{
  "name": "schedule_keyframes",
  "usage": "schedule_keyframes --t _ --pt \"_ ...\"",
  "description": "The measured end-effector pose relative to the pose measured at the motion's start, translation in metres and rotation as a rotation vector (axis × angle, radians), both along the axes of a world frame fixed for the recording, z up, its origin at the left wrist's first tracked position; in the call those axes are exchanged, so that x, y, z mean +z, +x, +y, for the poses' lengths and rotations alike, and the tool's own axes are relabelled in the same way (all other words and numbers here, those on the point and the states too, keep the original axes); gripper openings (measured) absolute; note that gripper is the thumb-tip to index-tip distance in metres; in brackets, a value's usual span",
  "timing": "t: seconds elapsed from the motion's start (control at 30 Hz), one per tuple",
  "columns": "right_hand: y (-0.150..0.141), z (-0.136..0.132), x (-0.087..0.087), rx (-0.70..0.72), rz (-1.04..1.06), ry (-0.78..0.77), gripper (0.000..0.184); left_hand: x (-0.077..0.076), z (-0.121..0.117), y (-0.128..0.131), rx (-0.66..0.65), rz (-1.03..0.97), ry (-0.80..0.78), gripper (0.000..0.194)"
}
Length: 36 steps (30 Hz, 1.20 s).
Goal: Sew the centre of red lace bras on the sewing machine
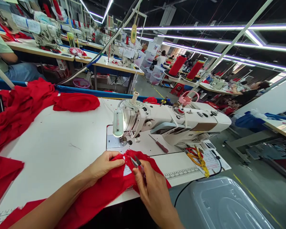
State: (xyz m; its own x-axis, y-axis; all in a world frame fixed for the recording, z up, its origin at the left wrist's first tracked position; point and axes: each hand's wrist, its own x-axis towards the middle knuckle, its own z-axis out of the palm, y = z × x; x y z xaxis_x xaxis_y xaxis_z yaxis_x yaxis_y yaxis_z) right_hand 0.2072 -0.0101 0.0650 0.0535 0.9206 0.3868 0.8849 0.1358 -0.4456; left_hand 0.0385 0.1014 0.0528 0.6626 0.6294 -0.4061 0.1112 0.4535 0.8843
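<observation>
Low in the middle of the frame, the left hand (102, 165) presses flat on a piece of red fabric (105, 187) at the table (62, 143) edge, fingers spread, not clenched. The right hand (152, 190) pinches small thread snips (136, 162), blades at the cloth. Just above sits the white sewing machine (171, 122); a screwdriver (159, 144) lies beside it.

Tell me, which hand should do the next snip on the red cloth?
Probably the right hand: it already holds the snips, whose blades point at the red cloth by the white patch. The left hand has no tool and presses the cloth flat on the table.
</observation>
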Motion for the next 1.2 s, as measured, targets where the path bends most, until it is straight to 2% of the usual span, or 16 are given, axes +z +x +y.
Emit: schedule_keyframes --t 0.1,0.2,0.37,0.53,0.73,0.93,1.0,1.07,1.13,1.2 --pt "-0.009 -0.006 -0.004 -0.004 -0.352 0.149 0.027 0.001 0.000 0.001 -0.004 0.004 0.015 0.042" --pt "-0.013 -0.002 -0.008 -0.027 -0.501 0.181 0.031 -0.001 0.001 0.001 0.001 0.023 0.021 0.044" --pt "-0.011 0.003 -0.011 -0.044 -0.550 0.196 0.027 -0.004 0.001 0.001 -0.002 0.034 0.029 0.045" --pt "-0.008 0.001 -0.018 -0.048 -0.586 0.148 0.020 -0.003 0.000 0.001 -0.005 0.044 0.041 0.046" --pt "-0.005 0.001 -0.023 -0.053 -0.530 0.078 0.021 -0.004 0.001 0.001 -0.007 0.061 0.048 0.048" --pt "-0.004 0.000 -0.022 -0.050 -0.545 0.097 0.021 -0.004 0.001 0.001 -0.008 0.077 0.052 0.049" --pt "-0.003 -0.001 -0.020 -0.036 -0.515 0.094 0.021 -0.004 0.001 0.001 -0.007 0.076 0.051 0.049" --pt "-0.001 0.000 -0.018 -0.030 -0.395 0.065 0.024 -0.004 0.001 0.001 -0.007 0.066 0.053 0.048" --pt "0.002 0.003 -0.015 -0.026 -0.153 -0.025 0.025 -0.005 0.002 0.000 -0.019 0.046 0.046 0.046" --pt "0.007 0.010 -0.011 -0.007 0.190 -0.151 0.025 -0.006 0.002 0.000 -0.037 0.022 0.057 0.043"
